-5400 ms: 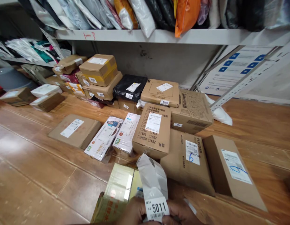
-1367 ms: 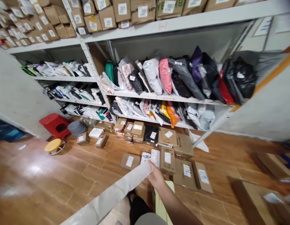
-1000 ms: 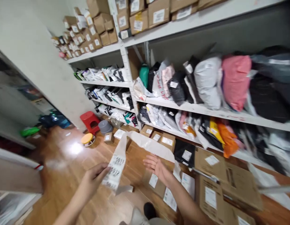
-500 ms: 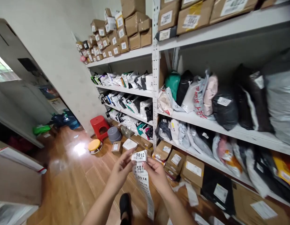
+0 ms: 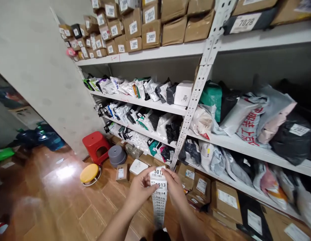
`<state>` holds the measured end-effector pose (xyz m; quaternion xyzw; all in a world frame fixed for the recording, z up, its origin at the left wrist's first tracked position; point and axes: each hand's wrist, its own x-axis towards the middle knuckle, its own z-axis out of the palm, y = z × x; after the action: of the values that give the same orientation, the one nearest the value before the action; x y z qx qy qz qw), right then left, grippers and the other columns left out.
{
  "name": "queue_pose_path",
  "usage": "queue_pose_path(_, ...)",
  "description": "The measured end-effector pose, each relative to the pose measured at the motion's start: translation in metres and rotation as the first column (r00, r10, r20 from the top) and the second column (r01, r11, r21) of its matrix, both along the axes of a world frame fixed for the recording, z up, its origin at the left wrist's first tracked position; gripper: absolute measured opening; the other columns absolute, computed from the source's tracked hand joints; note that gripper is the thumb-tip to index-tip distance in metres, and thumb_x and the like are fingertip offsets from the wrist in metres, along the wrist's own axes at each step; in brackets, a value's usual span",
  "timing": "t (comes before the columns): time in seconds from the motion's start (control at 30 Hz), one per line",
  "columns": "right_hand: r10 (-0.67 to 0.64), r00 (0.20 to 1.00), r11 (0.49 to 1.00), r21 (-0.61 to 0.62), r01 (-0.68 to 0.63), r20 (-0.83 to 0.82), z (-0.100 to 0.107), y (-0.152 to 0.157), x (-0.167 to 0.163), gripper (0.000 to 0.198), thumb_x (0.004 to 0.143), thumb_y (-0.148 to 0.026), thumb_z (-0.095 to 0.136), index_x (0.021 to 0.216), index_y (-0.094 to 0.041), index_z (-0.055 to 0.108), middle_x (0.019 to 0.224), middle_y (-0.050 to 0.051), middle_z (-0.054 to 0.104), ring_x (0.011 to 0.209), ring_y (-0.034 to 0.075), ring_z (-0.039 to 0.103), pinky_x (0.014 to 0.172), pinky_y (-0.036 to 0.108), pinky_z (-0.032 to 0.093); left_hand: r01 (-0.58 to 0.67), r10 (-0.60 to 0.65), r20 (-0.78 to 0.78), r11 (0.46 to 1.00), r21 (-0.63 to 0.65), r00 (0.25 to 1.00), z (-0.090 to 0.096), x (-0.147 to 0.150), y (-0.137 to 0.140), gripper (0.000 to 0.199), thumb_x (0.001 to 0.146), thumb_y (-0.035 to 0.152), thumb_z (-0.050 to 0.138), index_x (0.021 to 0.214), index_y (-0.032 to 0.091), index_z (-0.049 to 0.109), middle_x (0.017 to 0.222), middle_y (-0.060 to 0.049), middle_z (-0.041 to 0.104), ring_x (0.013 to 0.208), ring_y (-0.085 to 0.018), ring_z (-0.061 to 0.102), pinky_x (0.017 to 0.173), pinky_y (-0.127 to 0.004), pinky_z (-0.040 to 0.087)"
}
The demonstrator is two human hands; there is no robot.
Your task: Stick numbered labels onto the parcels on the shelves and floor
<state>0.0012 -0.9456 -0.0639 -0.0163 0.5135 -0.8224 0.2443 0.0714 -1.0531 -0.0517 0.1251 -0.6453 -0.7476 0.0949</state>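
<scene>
A long strip of white number labels (image 5: pixel 159 201) hangs down between my hands, printed 5012 at the top, then 5013, 5014 and on. My left hand (image 5: pixel 143 184) pinches the strip's left side, its thumb lying across the 5013 label. On the other side, my right hand (image 5: pixel 172 180) grips the right edge near the 5012 label, thumb and fingers pressed together. The lower end of the strip dangles towards my dark shoes (image 5: pixel 161 235).
White shelving (image 5: pixel 192 103) ahead bears labelled cardboard boxes (image 5: pixel 150 35) on top and bagged parcels (image 5: pixel 155 90) below. Boxes (image 5: pixel 224 197) line the floor under it. A red stool (image 5: pixel 95 144), a yellow-topped stool (image 5: pixel 89 172) and a grey stool (image 5: pixel 117 155) stand to the left.
My view has moved closer to the left shelves. My left thumb has come down over the 5013 label; both hands still hold the strip.
</scene>
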Motion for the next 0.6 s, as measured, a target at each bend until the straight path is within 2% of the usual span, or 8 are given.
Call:
queue_pose_path(0.03,-0.002,1.0,1.0,-0.012,0.002,0.029,0.001,-0.006,-0.007,0.039,0.056,-0.05,0.078,0.071,-0.016,0.069,0.058,0.001,0.066,0.052,0.017,0.058,0.053,0.027,0.042,0.021,-0.021,0.0,0.995,0.093,1.0,-0.002,-0.009,-0.006,0.061,0.055,0.014,0.076,0.114,0.017,0.062,0.082,-0.004,0.071,0.069,-0.014,0.062,0.063,-0.023,0.048)
queue_pose_path(0.1,-0.007,0.997,0.999,-0.031,0.009,0.071,0.003,-0.018,-0.022,0.038,0.054,-0.049,0.08,0.066,-0.015,0.068,0.053,0.001,0.064,0.048,0.015,0.056,0.05,0.026,0.041,0.061,-0.063,0.003,0.978,0.198,0.998,-0.003,-0.026,-0.018,0.063,0.052,0.014,0.079,0.113,0.017,0.061,0.085,-0.004,0.072,0.072,-0.015,0.063,0.066,-0.024,0.049)
queue_pose_path(0.23,-0.004,0.992,0.997,-0.074,0.013,0.123,0.008,-0.042,-0.059,0.039,0.05,-0.046,0.082,0.064,-0.014,0.066,0.051,0.0,0.063,0.046,0.013,0.054,0.047,0.023,0.039,0.124,-0.125,-0.006,0.974,0.19,0.992,0.003,-0.058,-0.042,0.066,0.051,0.015,0.082,0.114,0.017,0.062,0.085,-0.005,0.073,0.074,-0.015,0.064,0.069,-0.025,0.05)
queue_pose_path(0.33,0.006,0.993,0.99,-0.143,0.011,0.117,0.014,-0.058,-0.084,0.038,0.053,-0.045,0.081,0.071,-0.015,0.066,0.062,0.002,0.068,0.056,0.017,0.061,0.053,0.025,0.044,0.037,-0.035,-0.018,0.988,0.147,0.999,0.008,-0.08,-0.062,0.053,0.053,0.024,0.083,0.104,0.015,0.068,0.083,-0.005,0.073,0.071,-0.015,0.064,0.067,-0.025,0.049)
queue_pose_path(0.43,0.054,0.998,0.981,-0.185,-0.057,-0.023,0.019,-0.069,-0.101,0.04,0.059,-0.043,0.079,0.087,-0.018,0.066,0.079,0.004,0.072,0.073,0.02,0.065,0.065,0.029,0.049,-0.098,0.1,-0.013,0.99,0.105,0.995,0.012,-0.104,-0.083,0.042,0.054,0.033,0.083,0.089,0.013,0.072,0.073,-0.005,0.073,0.063,-0.014,0.062,0.061,-0.025,0.048)
queue_pose_path(0.5,0.139,0.976,0.979,-0.127,-0.161,-0.17,0.02,-0.076,-0.11,0.046,0.055,-0.034,0.084,0.094,-0.019,0.065,0.087,0.004,0.072,0.079,0.021,0.066,0.07,0.03,0.049,-0.177,0.18,-0.015,0.977,0.121,0.984,0.017,-0.12,-0.097,0.043,0.051,0.036,0.083,0.085,0.012,0.073,0.069,-0.005,0.072,0.06,-0.014,0.061,0.058,-0.024,0.047)
queue_pose_path(0.6,0.227,0.929,0.973,0.021,-0.231,-0.291,0.016,-0.089,-0.122,0.036,0.053,-0.03,0.085,0.081,-0.017,0.067,0.078,0.005,0.072,0.073,0.021,0.066,0.07,0.031,0.05,-0.242,0.256,-0.034,0.943,0.231,0.966,0.028,-0.143,-0.117,0.048,0.047,0.04,0.085,0.084,0.011,0.072,0.07,-0.006,0.071,0.06,-0.014,0.061,0.057,-0.024,0.047)
